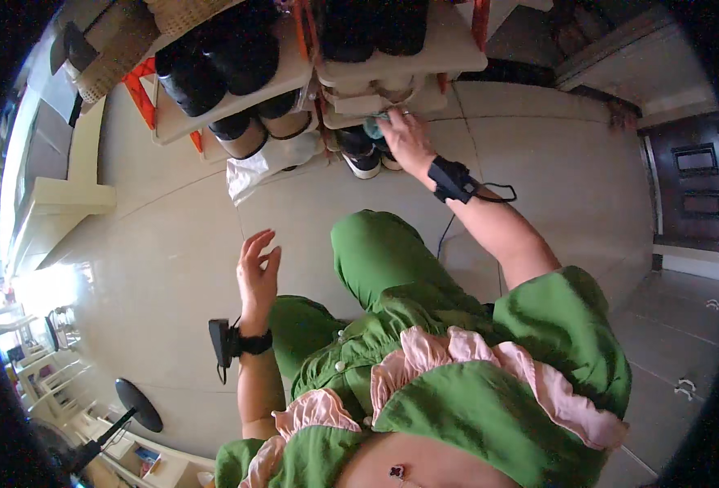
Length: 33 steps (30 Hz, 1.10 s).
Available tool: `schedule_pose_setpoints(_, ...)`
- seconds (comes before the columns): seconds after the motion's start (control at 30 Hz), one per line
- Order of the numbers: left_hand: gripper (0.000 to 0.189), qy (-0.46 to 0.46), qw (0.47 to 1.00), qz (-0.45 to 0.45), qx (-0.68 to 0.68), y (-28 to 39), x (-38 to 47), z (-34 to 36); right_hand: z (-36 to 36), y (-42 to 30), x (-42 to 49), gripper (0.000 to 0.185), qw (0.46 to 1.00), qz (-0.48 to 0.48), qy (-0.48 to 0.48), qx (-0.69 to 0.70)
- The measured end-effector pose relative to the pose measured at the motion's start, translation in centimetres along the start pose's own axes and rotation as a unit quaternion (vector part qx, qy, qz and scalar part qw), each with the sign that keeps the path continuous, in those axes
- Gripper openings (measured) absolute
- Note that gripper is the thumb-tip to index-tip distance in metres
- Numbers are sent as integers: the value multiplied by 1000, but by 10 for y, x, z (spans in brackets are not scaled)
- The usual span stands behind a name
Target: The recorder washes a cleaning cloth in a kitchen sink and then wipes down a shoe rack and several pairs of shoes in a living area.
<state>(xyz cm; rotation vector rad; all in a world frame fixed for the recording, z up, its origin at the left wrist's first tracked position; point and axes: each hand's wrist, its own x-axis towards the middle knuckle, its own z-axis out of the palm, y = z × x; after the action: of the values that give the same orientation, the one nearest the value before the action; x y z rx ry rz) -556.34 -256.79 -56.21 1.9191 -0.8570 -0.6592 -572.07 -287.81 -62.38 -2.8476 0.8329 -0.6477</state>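
My right hand reaches out to the shoe rack and grips a small teal cloth, partly hidden by the fingers. The cloth is at the edge of a low white shelf, just above dark shoes with white soles. My left hand is held above the tiled floor beside my left knee, its fingers loosely curved and nothing in it. Each wrist wears a black strapped device, the right one with a cable loop.
Black shoes stand on the upper left tier, with beige-and-black shoes below. A white plastic bag lies under them. A black pedestal fan is at lower left, a white table leg at left, and a dark panelled door at right.
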Motion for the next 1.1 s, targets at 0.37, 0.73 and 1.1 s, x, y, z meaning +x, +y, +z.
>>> schedule_pose_setpoints(0.37,26,148,985,-87,-26,-48,-58,-54,7,32,-2,20,930,253,252,-81)
schedule_pose_setpoints(0.73,26,151,984,-90,-28,-67,-63,-45,6,-42,-14,34,939,135,57,312)
schedule_pose_setpoints(1.1,25,129,985,-114,-19,-57,-57,-41,13,45,-31,25,932,290,205,74)
